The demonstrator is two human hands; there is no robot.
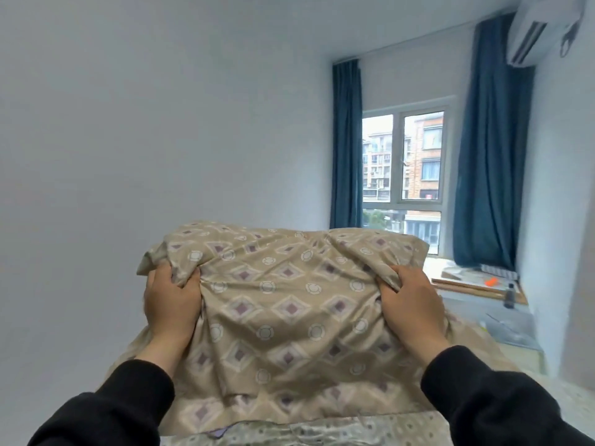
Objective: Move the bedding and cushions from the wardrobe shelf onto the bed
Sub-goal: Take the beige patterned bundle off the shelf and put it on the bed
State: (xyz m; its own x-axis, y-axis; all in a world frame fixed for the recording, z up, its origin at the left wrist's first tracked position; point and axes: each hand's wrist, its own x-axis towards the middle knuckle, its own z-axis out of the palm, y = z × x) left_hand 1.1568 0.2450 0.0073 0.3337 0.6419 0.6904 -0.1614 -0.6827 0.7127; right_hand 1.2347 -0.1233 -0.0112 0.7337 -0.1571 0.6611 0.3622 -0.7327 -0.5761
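Observation:
A bulky beige cushion (283, 294) with a purple diamond and white ring pattern fills the lower middle of the head view, held up in front of me. My left hand (170, 304) grips its left side, fingers bunched in the fabric. My right hand (412, 304) clutches the right side the same way. Both arms wear black sleeves. Below the cushion, at the bottom edge, lies a strip of paler patterned bedding (322, 429). The wardrobe shelf is out of view.
A plain white wall (161, 140) stands ahead and to the left. At the right is a window (402, 175) with blue curtains (489, 156), an air conditioner (541, 30) above, and a sill (476, 284) with small items. A light floor or mattress surface (573, 403) shows at lower right.

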